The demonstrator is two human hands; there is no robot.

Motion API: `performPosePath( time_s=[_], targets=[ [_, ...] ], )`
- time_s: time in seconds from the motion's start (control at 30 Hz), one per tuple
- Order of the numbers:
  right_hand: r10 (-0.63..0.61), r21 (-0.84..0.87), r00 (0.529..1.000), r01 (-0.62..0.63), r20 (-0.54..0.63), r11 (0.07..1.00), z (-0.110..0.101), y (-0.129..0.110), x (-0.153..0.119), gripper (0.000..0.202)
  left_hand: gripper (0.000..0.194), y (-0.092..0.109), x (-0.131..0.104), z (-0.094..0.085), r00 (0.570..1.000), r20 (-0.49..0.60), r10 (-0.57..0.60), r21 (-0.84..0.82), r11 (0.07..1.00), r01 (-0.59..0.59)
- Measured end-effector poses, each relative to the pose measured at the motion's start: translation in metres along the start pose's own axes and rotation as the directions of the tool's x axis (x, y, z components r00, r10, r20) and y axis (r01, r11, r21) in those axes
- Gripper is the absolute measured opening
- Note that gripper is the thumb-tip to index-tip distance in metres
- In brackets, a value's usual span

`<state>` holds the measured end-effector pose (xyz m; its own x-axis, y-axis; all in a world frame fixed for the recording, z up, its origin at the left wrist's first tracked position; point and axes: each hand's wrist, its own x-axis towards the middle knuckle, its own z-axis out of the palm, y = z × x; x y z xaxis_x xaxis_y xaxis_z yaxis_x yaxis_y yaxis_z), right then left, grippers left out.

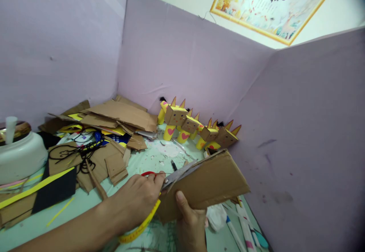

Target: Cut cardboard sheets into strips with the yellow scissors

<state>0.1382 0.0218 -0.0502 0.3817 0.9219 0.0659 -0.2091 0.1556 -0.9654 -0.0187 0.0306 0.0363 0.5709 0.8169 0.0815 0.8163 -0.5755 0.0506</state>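
Observation:
My left hand (142, 193) is closed around red-handled scissors (148, 173). Their metal blades lie along the upper left edge of a folded piece of brown cardboard (208, 183). My right hand (190, 219) grips that cardboard from below, its thumb flat on the near face and the fingers hidden behind. A yellow measuring tape (142, 227) curves down from beside the cardboard's left end, under my left wrist. Beyond the cardboard stand several small yellow figures (174, 121) with boxy cardboard heads, pointed horns and heart patterns.
Cardboard scraps (122, 115) pile up at the back left, with black cord (88, 149) among them. A white pot (19, 157) stands at far left. Markers (246, 229) and crumpled white material (216, 217) lie at lower right. Lilac panels (188, 54) enclose the table.

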Motion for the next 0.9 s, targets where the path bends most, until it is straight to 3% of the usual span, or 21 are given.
performPosePath(
  time_s=[0.37, 0.6, 0.77, 0.9],
  targets=[
    [0.006, 0.002, 0.999, -0.006, 0.053, 1.000, -0.003, 0.005, 0.000, 0.065, 0.031, 0.001, -0.001, -0.008, 0.999, -0.026, -0.035, -0.230, 0.973, 0.029],
    [-0.005, 0.031, 0.996, 0.002, 0.087, 1.000, -0.002, 0.007, 0.001, 0.052, 0.029, 0.008, 0.003, -0.019, 1.000, -0.015, -0.005, -0.057, 0.998, 0.004],
    [0.008, 0.099, 0.998, -0.013, 0.054, 0.995, -0.001, 0.011, -0.001, 0.064, 0.028, 0.007, 0.003, -0.013, 0.999, -0.032, -0.006, -0.053, 0.999, 0.005],
    [0.031, 0.193, 0.995, -0.048, 0.089, 0.980, 0.002, 0.008, 0.001, 0.074, 0.021, -0.004, 0.010, -0.001, 0.996, -0.021, -0.084, -0.222, 0.972, 0.077]
  ],
)
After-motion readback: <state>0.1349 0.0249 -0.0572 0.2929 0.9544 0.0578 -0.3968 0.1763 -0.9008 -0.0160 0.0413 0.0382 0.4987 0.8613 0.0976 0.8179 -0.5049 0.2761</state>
